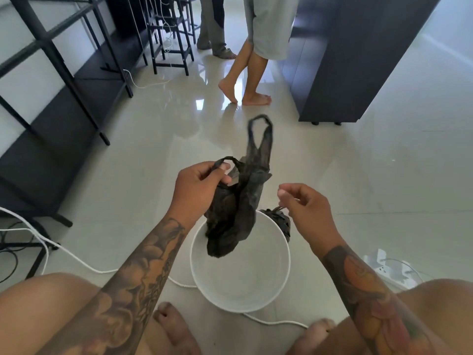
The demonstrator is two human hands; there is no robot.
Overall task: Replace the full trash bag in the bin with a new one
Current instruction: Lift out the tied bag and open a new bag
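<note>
While the left hand [198, 184] pinches one handle of the new black bag [236, 201], the bag hangs down over the white bin [240, 267] on the shiny floor [358, 188]. The right hand [304, 207] holds nothing, its fingers loosely bent. Just behind the bin sits the tied full bag [280, 220].

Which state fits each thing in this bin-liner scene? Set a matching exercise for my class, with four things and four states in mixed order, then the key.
Things:
1. new black bag
2. white bin
3. tied full bag
4. right hand

States:
A. sits on the floor beside the bin
B. dangles from the left hand
C. holds nothing
D. unlined, bare inside

Pairs: 1-B, 2-D, 3-A, 4-C
</note>
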